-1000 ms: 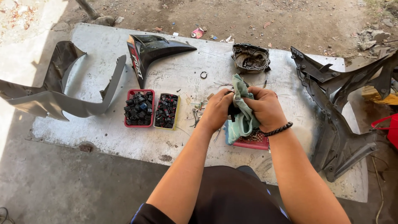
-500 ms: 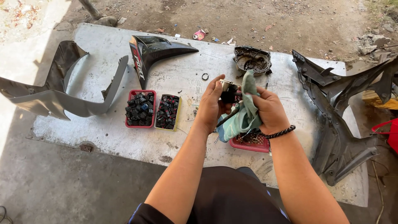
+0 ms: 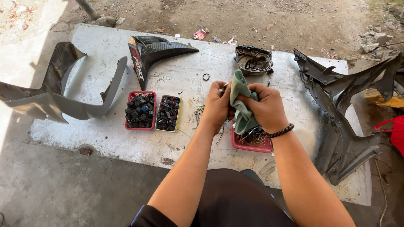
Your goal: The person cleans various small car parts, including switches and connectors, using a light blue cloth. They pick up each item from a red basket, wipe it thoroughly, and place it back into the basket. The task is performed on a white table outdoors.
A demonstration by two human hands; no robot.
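My left hand (image 3: 217,106) and my right hand (image 3: 265,107) are pressed together above the concrete slab (image 3: 185,77). Between them is a pale green rag (image 3: 241,98), which my right hand grips and wraps over a small black and metal part. That part sits in my left hand and is almost wholly hidden by the rag and fingers. A black bead bracelet (image 3: 281,130) circles my right wrist. Directly below my hands lies a red basket (image 3: 252,143) with wires and small parts.
Left of my hands stand a red basket (image 3: 141,110) and a yellow-rimmed tray (image 3: 168,113), both full of small black parts. A black ring (image 3: 206,76), an engine cover (image 3: 253,59), a black fairing (image 3: 153,52), a grey fairing (image 3: 63,90) and a black frame panel (image 3: 341,109) lie around.
Half a second ago my left hand held the small part up, uncovered, beside the rag. Now the hands have come together and the rag covers the part.
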